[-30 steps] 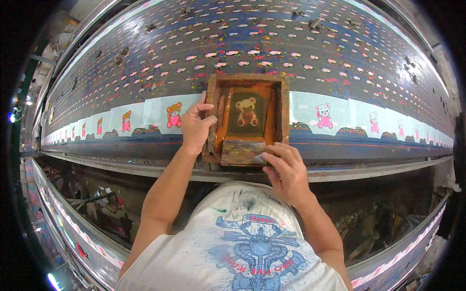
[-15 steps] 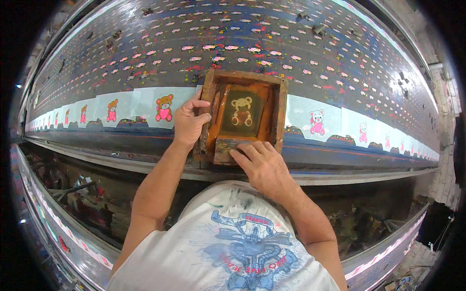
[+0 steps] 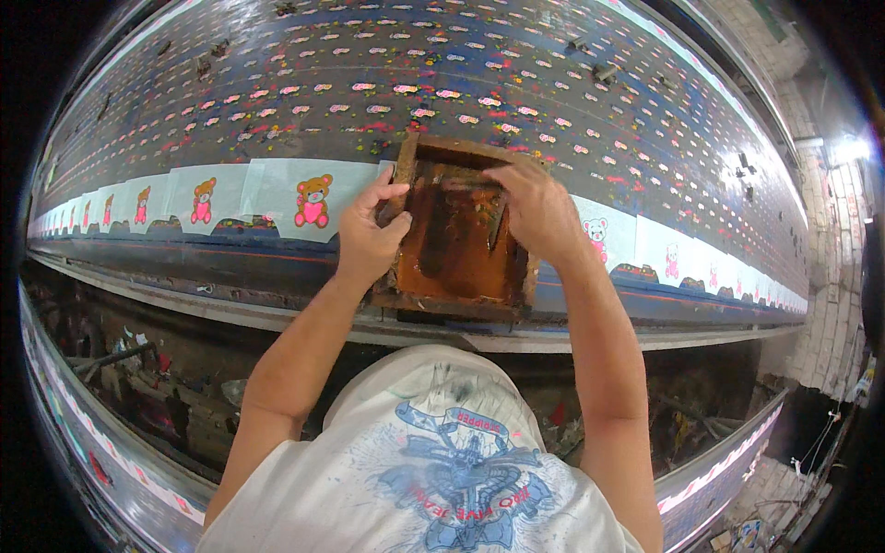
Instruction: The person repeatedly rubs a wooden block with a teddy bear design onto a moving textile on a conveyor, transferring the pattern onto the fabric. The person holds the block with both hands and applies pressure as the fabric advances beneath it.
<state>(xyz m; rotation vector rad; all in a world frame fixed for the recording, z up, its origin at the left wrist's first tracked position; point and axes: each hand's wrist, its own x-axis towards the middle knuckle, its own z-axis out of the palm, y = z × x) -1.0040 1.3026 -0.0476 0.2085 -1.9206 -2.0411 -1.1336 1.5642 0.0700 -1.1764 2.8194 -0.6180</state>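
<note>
Screen frame (image 3: 461, 230) lengthwise away from body

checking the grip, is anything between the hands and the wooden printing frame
Nothing visible. The left hand grips the left rail of the wooden screen frame directly; the right hand rests inside it, apparently on a squeegee.

Torso: our white T-shirt (image 3: 433, 461), paint-flecked | Print: blue winged graphic on the chest | Forearms: bare, no sleeves, no gloves
</note>
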